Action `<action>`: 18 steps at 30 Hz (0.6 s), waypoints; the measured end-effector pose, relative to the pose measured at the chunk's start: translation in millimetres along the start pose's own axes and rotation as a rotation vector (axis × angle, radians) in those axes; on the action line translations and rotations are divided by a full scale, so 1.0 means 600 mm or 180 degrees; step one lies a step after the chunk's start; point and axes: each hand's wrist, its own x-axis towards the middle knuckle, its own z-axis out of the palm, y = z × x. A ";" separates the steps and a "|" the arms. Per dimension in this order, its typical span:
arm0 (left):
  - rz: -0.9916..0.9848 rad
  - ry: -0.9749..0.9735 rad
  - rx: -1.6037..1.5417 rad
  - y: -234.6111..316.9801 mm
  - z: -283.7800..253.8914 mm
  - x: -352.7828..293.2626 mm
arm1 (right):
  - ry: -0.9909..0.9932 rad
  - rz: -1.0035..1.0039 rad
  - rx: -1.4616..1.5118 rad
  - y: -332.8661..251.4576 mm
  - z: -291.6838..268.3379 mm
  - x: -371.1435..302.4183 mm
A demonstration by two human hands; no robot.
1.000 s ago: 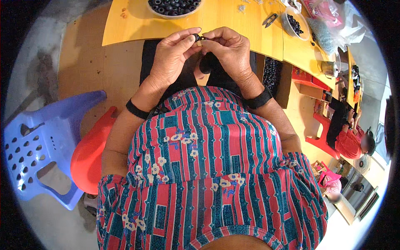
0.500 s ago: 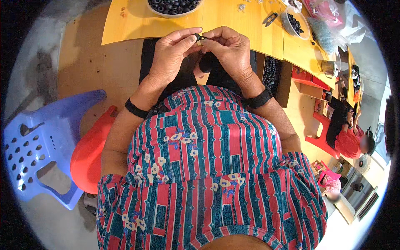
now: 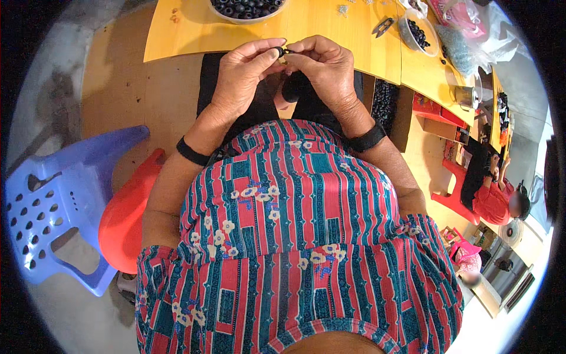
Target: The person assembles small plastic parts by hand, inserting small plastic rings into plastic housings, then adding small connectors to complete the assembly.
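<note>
Just in front of the table's near edge, both hands meet fingertip to fingertip around a small black piece (image 3: 280,53) with a pale yellowish bit showing under it. My left hand (image 3: 244,68) pinches its left side between thumb and fingers. From the other side, my right hand (image 3: 327,68) closes thumb and forefinger on it. The fingertips cover much of the piece, so its exact kind cannot be made out. Beyond the hands, a clear bowl (image 3: 250,19) of black ring-shaped parts stands on the yellow table (image 3: 183,35).
Thread snips (image 3: 382,27) and a clear tub (image 3: 433,47) of small black parts lie at the right, near plastic bags (image 3: 498,32). A metal cup (image 3: 466,96) stands farther right. Blue (image 3: 53,206) and red (image 3: 130,218) plastic chairs are at my left. People sit at far right.
Almost nothing differs. Both hands stay in the same place, still pinching the small black piece, with only a slight shift of the fingers.
</note>
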 end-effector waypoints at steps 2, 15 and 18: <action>0.0007 -0.0005 -0.0018 -0.001 -0.002 0.001 | -0.0040 0.0000 -0.0049 0.000 0.000 -0.001; -0.0083 -0.0116 0.0418 0.008 -0.008 0.003 | -0.0016 -0.0781 -0.0949 0.026 -0.003 -0.002; -0.0018 -0.0045 0.0167 0.004 -0.009 0.002 | 0.0110 -0.0335 -0.0398 0.020 0.009 -0.008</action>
